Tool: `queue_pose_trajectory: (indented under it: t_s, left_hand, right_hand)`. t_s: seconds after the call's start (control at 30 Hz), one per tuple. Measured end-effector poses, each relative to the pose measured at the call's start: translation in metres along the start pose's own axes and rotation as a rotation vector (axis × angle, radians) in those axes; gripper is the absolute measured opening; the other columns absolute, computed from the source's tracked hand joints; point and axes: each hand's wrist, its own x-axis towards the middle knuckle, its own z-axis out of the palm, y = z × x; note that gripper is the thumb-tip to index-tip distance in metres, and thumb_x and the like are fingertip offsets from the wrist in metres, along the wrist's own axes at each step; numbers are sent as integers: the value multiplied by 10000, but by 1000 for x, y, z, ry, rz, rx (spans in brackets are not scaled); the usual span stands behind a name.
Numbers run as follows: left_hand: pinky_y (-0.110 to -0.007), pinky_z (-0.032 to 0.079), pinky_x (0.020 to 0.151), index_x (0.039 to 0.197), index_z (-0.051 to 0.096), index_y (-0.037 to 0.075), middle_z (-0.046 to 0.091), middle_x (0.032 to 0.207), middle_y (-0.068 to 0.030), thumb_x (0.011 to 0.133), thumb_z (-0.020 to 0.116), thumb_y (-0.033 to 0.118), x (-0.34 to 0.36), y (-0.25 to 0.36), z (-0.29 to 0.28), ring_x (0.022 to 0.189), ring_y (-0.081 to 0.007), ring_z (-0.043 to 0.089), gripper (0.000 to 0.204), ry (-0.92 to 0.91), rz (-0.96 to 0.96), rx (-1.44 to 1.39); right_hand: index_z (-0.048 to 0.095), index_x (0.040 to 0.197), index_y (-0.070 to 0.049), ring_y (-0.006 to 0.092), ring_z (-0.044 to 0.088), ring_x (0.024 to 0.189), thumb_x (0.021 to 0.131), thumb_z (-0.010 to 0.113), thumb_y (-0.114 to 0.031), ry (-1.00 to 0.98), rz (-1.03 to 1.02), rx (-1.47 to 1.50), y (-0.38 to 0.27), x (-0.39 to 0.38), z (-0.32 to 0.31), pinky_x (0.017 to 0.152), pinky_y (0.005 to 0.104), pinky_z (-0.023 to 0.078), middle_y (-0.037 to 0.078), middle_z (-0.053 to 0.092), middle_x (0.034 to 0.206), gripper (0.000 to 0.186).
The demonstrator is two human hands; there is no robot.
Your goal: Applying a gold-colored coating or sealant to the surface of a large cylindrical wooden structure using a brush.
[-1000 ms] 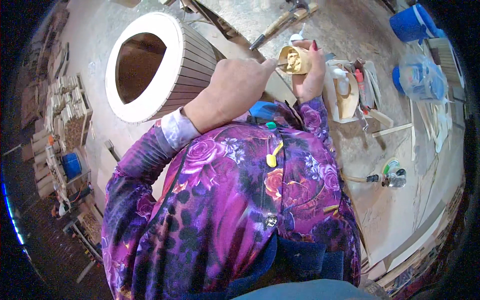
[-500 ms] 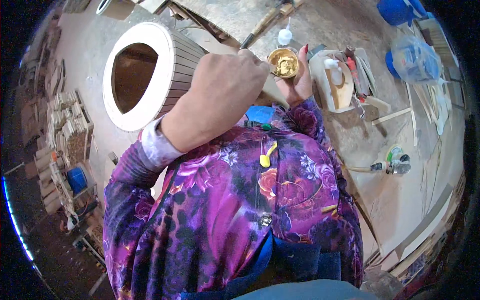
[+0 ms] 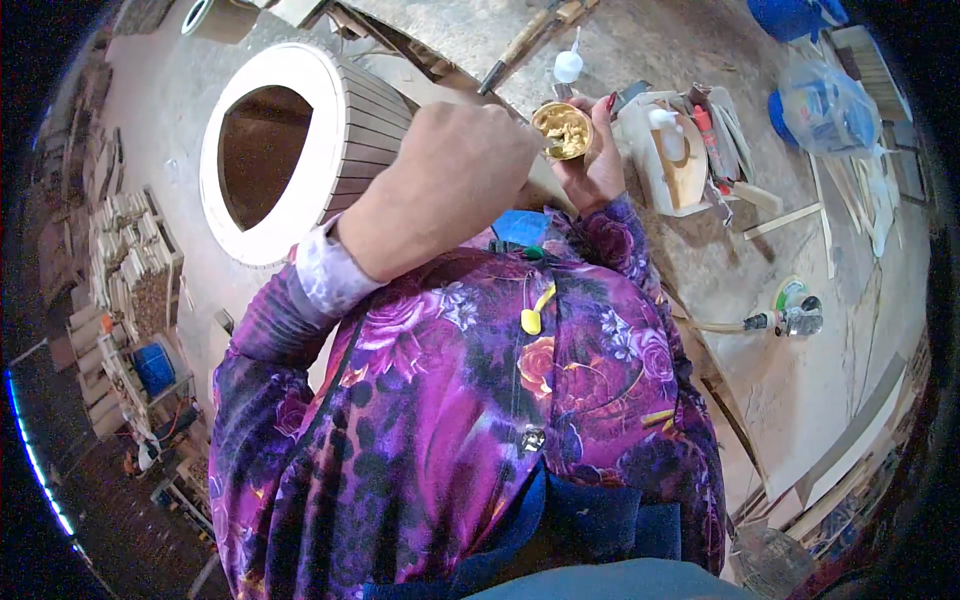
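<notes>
My right hand (image 3: 598, 160) grips a small round tub (image 3: 538, 130) of yellowish, lumpy paste (image 3: 570, 130), its opening turned up towards me. Just left of it is my left hand (image 3: 448, 170), back uppermost and fingers curled; whatever they hold is mostly hidden at the tub's rim. Behind that hand lies a large pale wooden drum-like body (image 3: 355, 130) made of narrow slats, with a white ring (image 3: 220, 150) round its dark opening. A white squeeze bottle (image 3: 568, 66) stands beyond the tub.
A caddy (image 3: 655, 200) with bottles and tools is at right, below blue buckets (image 3: 785, 15) and a plastic jug (image 3: 830, 105). A long-handled tool (image 3: 515, 55) lies at top. Stacked wood (image 3: 140, 250) is at far left, loose strips (image 3: 780, 225) and a hose fitting (image 3: 800, 320) at right.
The tub has shifted slightly left, and its opening has turned further towards me. My left hand has moved with it, its curled fingers staying at the tub.
</notes>
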Motion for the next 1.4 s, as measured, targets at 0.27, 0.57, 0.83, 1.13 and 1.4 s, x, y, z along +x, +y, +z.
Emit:
queue_pose_trajectory:
  t_s: [0.27, 0.57, 0.83, 1.13, 1.4]
  left_hand:
    - [-391, 509, 542, 853, 649, 116, 650, 711, -110, 785, 599, 171, -5, -11, -5, 648, -278, 668, 101, 0, 31, 10]
    - [-398, 512, 676, 927, 642, 69, 642, 824, -143, 781, 621, 127, -2, -28, -5, 800, -311, 650, 159, 150, 9, -160]
    - [-388, 495, 757, 949, 657, 47, 645, 879, -153, 817, 629, 141, 13, -22, 12, 846, -349, 621, 164, 196, 81, -813]
    - [-398, 482, 711, 924, 684, 34, 655, 903, -144, 803, 627, 70, 14, -2, -10, 832, -345, 613, 139, 348, 101, -769]
    - [-333, 498, 656, 921, 686, 53, 680, 889, -116, 788, 660, 30, 43, 11, 27, 741, -261, 650, 138, 314, 269, -683]
  right_hand:
    - [504, 1020, -75, 221, 637, 910, 929, 473, -549, -13, -19, -101, 1, 5, 0, 797, 372, 537, 102, 624, 951, 484]
    - [508, 1115, -47, 253, 628, 973, 952, 395, -566, 68, 178, -47, 2, 7, -3, 858, 404, 529, 132, 616, 1059, 555]
    - [531, 1167, -18, 255, 629, 981, 971, 356, -555, -137, 208, 64, 12, 0, -22, 839, 362, 538, 138, 629, 1079, 599]
    - [587, 1106, -59, 215, 680, 797, 889, 446, -652, 91, 311, -72, -11, -3, -23, 671, 354, 583, 108, 676, 950, 647]
    - [589, 1093, -96, 192, 676, 749, 922, 352, -650, -138, 330, -62, -12, -12, -61, 602, 307, 586, 71, 664, 920, 627]
